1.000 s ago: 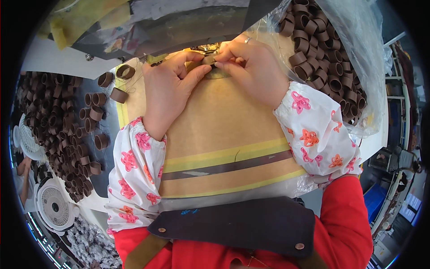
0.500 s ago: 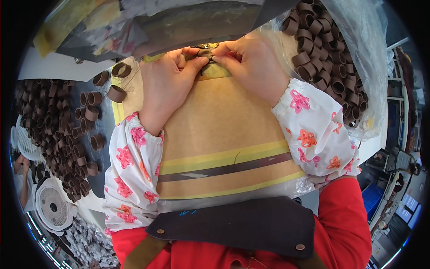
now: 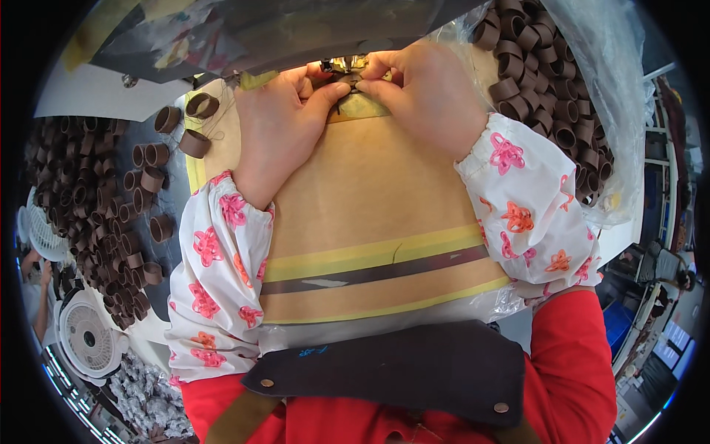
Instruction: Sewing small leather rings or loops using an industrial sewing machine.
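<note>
Under the lit head of a sewing machine (image 3: 296, 33), both my hands pinch one small dark brown strip (image 3: 350, 83). My left hand (image 3: 277, 133) is closed on its left side, thumb pointing right. At its right end my right hand (image 3: 433, 96) grips with thumb and forefinger. The thumb tips almost meet. Just beyond the fingertips is the metal presser foot (image 3: 346, 64), close to the strip. Fingers and the machine head hide much of the strip, so its full shape cannot be seen.
Brown rings (image 3: 81, 200) are heaped at the left, with several loose ones nearer the machine. More brown rings (image 3: 551, 89) lie in a clear plastic bag (image 3: 617, 111) at the right. Yellow and dark tape crosses the tan work surface (image 3: 355, 177). A white fan (image 3: 87, 337) stands lower left.
The presser foot shows more plainly above my fingertips now. Both hands keep their pinch on the strip, and the right hand sits slightly farther up and right in view.
</note>
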A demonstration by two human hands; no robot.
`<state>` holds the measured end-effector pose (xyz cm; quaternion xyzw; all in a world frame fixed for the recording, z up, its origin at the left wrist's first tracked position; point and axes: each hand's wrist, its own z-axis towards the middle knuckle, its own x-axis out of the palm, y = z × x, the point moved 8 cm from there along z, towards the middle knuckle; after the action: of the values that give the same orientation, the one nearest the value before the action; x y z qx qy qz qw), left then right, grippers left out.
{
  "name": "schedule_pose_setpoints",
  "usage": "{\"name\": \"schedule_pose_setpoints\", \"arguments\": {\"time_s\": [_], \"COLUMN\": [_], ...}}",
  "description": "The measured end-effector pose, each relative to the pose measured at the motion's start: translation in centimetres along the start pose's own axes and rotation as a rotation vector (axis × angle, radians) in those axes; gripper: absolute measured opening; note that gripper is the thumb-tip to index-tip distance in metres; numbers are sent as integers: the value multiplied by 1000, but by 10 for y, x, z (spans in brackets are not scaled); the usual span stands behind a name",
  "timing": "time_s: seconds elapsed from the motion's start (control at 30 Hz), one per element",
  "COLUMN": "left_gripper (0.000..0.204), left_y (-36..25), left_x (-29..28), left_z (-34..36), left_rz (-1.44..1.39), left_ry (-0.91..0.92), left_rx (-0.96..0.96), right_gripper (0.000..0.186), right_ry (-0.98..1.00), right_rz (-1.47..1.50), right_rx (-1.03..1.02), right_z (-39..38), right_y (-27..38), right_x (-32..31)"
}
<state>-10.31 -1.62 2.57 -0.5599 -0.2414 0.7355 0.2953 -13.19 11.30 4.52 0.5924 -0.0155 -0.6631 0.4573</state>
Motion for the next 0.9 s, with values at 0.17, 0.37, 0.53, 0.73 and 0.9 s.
{"name": "schedule_pose_setpoints", "arguments": {"time_s": [0.17, 0.37, 0.53, 0.73, 0.9], "left_gripper": [18, 19, 32, 19, 20], "left_y": [5, 3, 8, -1, -9], "left_x": [-2, -5, 2, 0, -8], "left_z": [-1, -2, -2, -2, -11], "left_rz": [-73, -61, -90, 31, 99], "left_ry": [-36, -7, -27, 23, -101], "left_rx": [-20, -82, -43, -71, 42], "right_gripper": [10, 11, 11, 8, 14], "right_ry": [34, 22, -20, -113, -113], "right_rz": [-14, -10, 54, 4, 93], "right_rx": [23, 4, 7, -117, -93], "right_z": [0, 1, -4, -6, -10], "right_y": [2, -1, -4, -1, 1], "right_x": [2, 3, -2, -2, 5]}}
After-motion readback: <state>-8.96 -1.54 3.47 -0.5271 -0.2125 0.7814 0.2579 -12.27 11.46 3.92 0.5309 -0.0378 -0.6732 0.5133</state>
